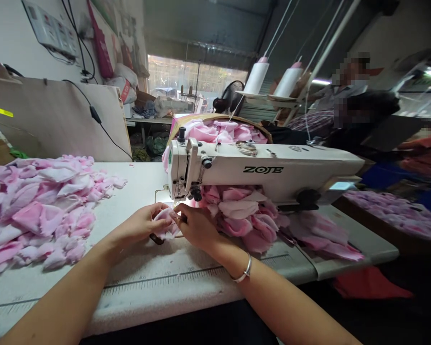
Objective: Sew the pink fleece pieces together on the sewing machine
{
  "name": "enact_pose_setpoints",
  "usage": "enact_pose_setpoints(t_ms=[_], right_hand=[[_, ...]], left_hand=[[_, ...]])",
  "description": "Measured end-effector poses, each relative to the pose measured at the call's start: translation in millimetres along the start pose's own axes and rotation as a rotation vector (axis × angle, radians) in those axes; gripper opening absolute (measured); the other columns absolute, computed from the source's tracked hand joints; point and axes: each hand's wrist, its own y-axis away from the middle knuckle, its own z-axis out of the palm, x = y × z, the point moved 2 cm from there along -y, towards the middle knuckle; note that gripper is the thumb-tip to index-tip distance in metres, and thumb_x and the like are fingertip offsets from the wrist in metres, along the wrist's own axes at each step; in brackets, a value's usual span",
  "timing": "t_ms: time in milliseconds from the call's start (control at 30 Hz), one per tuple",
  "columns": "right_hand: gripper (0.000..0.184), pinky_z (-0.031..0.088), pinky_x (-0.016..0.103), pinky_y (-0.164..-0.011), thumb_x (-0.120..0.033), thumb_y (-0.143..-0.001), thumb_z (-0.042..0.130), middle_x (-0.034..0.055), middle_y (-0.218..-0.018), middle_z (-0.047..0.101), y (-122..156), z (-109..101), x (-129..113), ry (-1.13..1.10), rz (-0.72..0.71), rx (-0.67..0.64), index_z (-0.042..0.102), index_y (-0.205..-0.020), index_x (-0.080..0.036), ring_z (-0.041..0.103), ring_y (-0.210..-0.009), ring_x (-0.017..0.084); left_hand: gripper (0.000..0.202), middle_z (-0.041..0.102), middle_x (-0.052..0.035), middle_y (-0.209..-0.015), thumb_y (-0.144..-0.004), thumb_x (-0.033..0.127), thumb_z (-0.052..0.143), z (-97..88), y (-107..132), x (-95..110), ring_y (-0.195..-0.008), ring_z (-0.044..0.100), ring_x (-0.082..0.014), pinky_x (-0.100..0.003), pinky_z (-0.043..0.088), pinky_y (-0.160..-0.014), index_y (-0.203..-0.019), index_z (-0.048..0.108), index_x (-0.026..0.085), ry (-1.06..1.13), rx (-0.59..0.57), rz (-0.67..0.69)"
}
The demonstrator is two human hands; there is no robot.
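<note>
Just in front of the needle area of a white sewing machine (233,165), both hands meet on a small pale pink fabric piece (168,225). My left hand (145,223) pinches its left side between thumb and fingers. From the right, my right hand (197,225) has its fingers closed at the fabric's other edge; a dark, narrow item shows at those fingertips, too small to name. Below the fabric, a dark brown rounded end (156,239) sticks out; its kind is hidden. Pink fabric pieces (242,215) are bunched under the machine arm, right beside my right hand.
A large heap of pink fabric pieces (39,206) covers the table's left side. Behind the machine stands a full container of pink pieces (226,129). Two white thread cones (256,76) rise above. A ruler strip (143,282) runs along the front edge. People (352,91) are at the right.
</note>
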Motion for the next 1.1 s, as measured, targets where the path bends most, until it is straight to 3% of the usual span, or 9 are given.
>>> enact_pose_setpoints(t_ms=[100, 200, 300, 400, 533, 767, 900, 1100], right_hand=[[0.025, 0.037, 0.026, -0.063, -0.024, -0.092, 0.046, 0.0033, -0.089, 0.070, 6, -2, 0, 0.023, -0.074, 0.071, 0.055, -0.115, -0.021, 0.063, -0.076, 0.017], [0.025, 0.038, 0.028, -0.061, -0.022, -0.092, 0.042, 0.0040, -0.096, 0.069, 18, -1, -4, 0.077, -0.255, 0.127, 0.054, -0.114, -0.020, 0.062, -0.076, 0.017], [0.025, 0.037, 0.029, -0.058, -0.023, -0.090, 0.044, 0.0052, -0.098, 0.067, 27, 3, -12, 0.137, -0.405, 0.095, 0.054, -0.112, -0.020, 0.060, -0.076, 0.018], [0.025, 0.037, 0.030, -0.056, -0.023, -0.090, 0.045, 0.0086, -0.104, 0.063, 27, 8, -18, 0.214, -0.447, 0.050, 0.054, -0.112, -0.017, 0.057, -0.080, 0.019], [0.022, 0.035, 0.028, -0.052, -0.017, -0.090, 0.042, 0.0064, -0.101, 0.060, 22, 10, -22, 0.322, -0.455, -0.018, 0.056, -0.107, -0.017, 0.053, -0.071, 0.016], [0.027, 0.043, 0.028, -0.059, -0.009, -0.090, 0.039, 0.0082, -0.115, 0.058, 25, 9, -21, 0.313, -0.528, 0.079, 0.057, -0.108, -0.017, 0.055, -0.088, 0.018], [0.032, 0.047, 0.030, -0.064, -0.007, -0.090, 0.036, 0.0103, -0.126, 0.055, 25, 11, -19, 0.313, -0.557, 0.055, 0.054, -0.115, -0.015, 0.056, -0.095, 0.019], [0.030, 0.050, 0.032, -0.074, -0.008, -0.092, 0.035, 0.0109, -0.129, 0.054, 24, 12, -19, 0.274, -0.555, 0.016, 0.053, -0.114, -0.016, 0.057, -0.101, 0.020]], left_hand=[[0.032, 0.065, -0.0039, -0.084, -0.078, 0.042, 0.057, -2.6, -2, -4, -0.074, 0.057, -0.0181, -0.027, 0.042, -0.062, -0.095, 0.062, 0.016, -0.122, 0.109, -0.022], [0.025, 0.062, -0.0023, -0.079, -0.078, 0.038, 0.055, -7.6, -3, -8, -0.072, 0.054, -0.0179, -0.026, 0.037, -0.061, -0.089, 0.060, 0.016, -0.243, 0.236, -0.042], [0.022, 0.061, -0.0003, -0.077, -0.078, 0.037, 0.053, -9.4, -4, -9, -0.071, 0.053, -0.0171, -0.026, 0.036, -0.062, -0.086, 0.060, 0.018, -0.305, 0.277, -0.038], [0.022, 0.061, 0.0011, -0.075, -0.078, 0.038, 0.051, -8.0, -4, -9, -0.069, 0.053, -0.0166, -0.026, 0.036, -0.061, -0.082, 0.059, 0.018, -0.322, 0.263, -0.032], [0.020, 0.058, 0.0028, -0.070, -0.077, 0.036, 0.049, -8.1, -4, -10, -0.066, 0.051, -0.0157, -0.025, 0.036, -0.059, -0.079, 0.058, 0.018, -0.329, 0.261, -0.029], [0.021, 0.060, -0.0009, -0.087, -0.078, 0.036, 0.047, -16.1, 0, -6, -0.081, 0.054, -0.0187, -0.029, 0.038, -0.070, -0.085, 0.057, 0.018, -0.386, 0.397, -0.028], [0.021, 0.058, 0.0018, -0.074, -0.081, 0.038, 0.044, -13.6, 1, -4, -0.068, 0.053, -0.0164, -0.027, 0.037, -0.060, -0.081, 0.055, 0.020, -0.386, 0.362, -0.039], [0.017, 0.058, 0.0032, -0.072, -0.080, 0.036, 0.046, -6.8, 0, -4, -0.067, 0.053, -0.0156, -0.025, 0.036, -0.058, -0.081, 0.052, 0.020, -0.413, 0.247, -0.010]])
